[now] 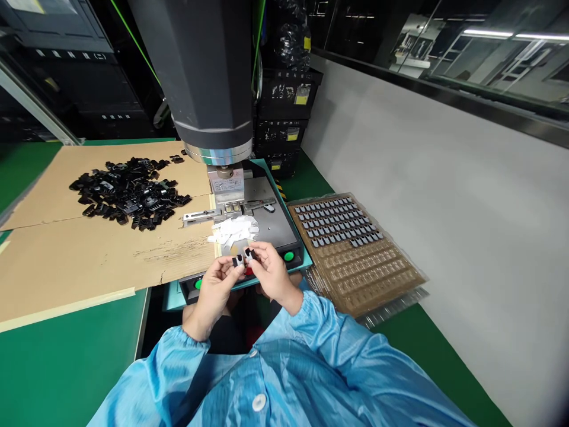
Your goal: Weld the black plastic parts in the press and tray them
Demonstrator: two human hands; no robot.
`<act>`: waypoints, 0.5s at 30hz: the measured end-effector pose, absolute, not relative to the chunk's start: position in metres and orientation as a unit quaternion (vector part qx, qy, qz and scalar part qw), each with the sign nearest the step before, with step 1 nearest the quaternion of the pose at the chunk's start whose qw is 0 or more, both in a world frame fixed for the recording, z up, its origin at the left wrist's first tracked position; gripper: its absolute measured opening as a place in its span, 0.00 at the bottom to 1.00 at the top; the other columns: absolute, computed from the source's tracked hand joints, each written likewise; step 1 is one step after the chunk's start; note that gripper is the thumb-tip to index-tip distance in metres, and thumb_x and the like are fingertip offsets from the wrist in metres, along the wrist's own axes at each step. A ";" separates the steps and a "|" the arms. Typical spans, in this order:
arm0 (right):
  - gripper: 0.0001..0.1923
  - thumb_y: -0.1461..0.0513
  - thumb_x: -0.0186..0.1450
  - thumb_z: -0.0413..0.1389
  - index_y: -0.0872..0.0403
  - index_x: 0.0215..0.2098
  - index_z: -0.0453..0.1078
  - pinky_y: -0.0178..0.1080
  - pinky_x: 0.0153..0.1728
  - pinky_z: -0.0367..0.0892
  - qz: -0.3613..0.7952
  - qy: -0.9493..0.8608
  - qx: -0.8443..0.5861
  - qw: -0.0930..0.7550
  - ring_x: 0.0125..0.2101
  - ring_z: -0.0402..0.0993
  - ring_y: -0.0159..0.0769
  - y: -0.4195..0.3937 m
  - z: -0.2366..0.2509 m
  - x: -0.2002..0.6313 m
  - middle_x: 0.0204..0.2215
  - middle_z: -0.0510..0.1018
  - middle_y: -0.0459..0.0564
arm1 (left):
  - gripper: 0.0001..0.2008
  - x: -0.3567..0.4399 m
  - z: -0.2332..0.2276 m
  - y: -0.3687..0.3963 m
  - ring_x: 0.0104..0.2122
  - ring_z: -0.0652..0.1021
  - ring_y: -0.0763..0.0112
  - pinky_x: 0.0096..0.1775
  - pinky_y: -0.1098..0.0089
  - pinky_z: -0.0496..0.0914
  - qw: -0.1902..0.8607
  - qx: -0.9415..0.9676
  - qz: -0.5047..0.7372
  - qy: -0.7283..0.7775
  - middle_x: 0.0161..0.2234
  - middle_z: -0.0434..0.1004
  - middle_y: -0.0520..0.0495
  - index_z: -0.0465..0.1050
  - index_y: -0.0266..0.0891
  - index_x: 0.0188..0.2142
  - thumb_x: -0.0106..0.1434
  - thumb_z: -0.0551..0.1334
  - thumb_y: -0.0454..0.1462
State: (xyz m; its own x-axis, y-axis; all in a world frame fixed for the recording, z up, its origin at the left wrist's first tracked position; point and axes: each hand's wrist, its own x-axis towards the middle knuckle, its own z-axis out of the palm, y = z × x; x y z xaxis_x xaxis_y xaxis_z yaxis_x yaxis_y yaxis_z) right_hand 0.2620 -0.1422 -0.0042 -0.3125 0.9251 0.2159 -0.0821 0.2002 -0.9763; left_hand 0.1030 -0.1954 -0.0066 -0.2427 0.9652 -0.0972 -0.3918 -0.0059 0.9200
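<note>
My left hand [217, 290] pinches a small black and light-grey part [238, 261] between thumb and fingertips. In my right hand [272, 274] is another small black and grey part [250, 255], gripped the same way. The two parts are close together, over the front edge of the press base; I cannot tell whether they touch. Just beyond them lies a loose pile of white strips [235, 230]. Behind the strips a metal fixture [233, 207] sits under the press head [217, 145]. One light-grey part [269, 208] rests on the base to the fixture's right.
A heap of black clips [133, 193] covers part of the cardboard [178, 261] on the left. To the right, a clear plastic tray [377, 273] holds rows of grey parts. Green buttons [288, 256] flank the base front. Black crates [284, 112] stand behind, beside a white wall [422, 154].
</note>
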 end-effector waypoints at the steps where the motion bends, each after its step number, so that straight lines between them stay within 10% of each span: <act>1: 0.22 0.53 0.76 0.59 0.47 0.65 0.67 0.49 0.58 0.78 0.542 -0.604 -0.337 0.477 0.54 0.82 0.43 -0.142 -0.004 0.263 0.54 0.83 0.54 | 0.22 0.101 -0.007 -0.195 0.36 0.83 0.68 0.40 0.68 0.80 0.556 0.295 0.638 0.444 0.41 0.83 0.47 0.78 0.43 0.46 0.58 0.80 0.47; 15: 0.18 0.54 0.74 0.60 0.48 0.60 0.73 0.39 0.41 0.80 0.644 -0.515 -0.311 0.473 0.40 0.81 0.36 -0.143 0.002 0.255 0.52 0.82 0.52 | 0.15 0.091 -0.010 -0.195 0.43 0.85 0.65 0.45 0.70 0.82 0.688 0.212 0.606 0.340 0.48 0.84 0.43 0.81 0.43 0.51 0.68 0.73 0.43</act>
State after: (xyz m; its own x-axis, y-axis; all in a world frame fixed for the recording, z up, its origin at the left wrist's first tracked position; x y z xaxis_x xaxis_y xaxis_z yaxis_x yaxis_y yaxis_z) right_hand 0.2549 -0.1434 0.0017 -0.3593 0.9292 0.0870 -0.2889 -0.0221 -0.9571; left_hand 0.0911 -0.1951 -0.0098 0.0352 0.9769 -0.2107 -0.6892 0.1764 0.7027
